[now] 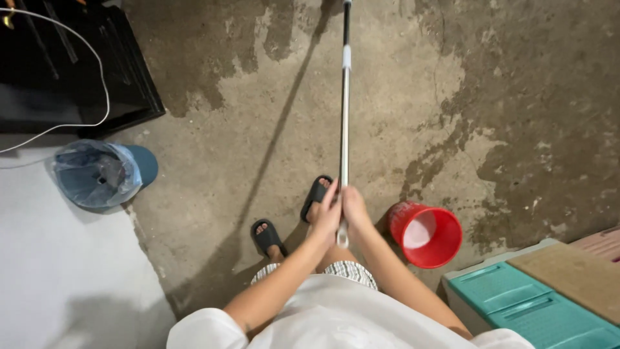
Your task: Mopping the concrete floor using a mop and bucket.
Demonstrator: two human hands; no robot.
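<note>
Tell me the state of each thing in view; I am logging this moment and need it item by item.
Left hand: closed around the pole.
Right hand: closed around the pole.
Metal pole: held near its top end, slanting away over the floor.
Concrete floor: wet in dark patches, dry between.
Red bucket: upright, open, pale inside.
Blue bin: upright, lined with clear plastic.

Illumination moderate and even, source toward two o'clock, casting a long, soft-edged shadow of the pole (pixel 345 97) across the concrete floor (pixel 400 84) toward seven o'clock; focus sharp centrally, wide-angle bending at the edges, black cabinet (pixel 64 71) underexposed, no glare.
</note>
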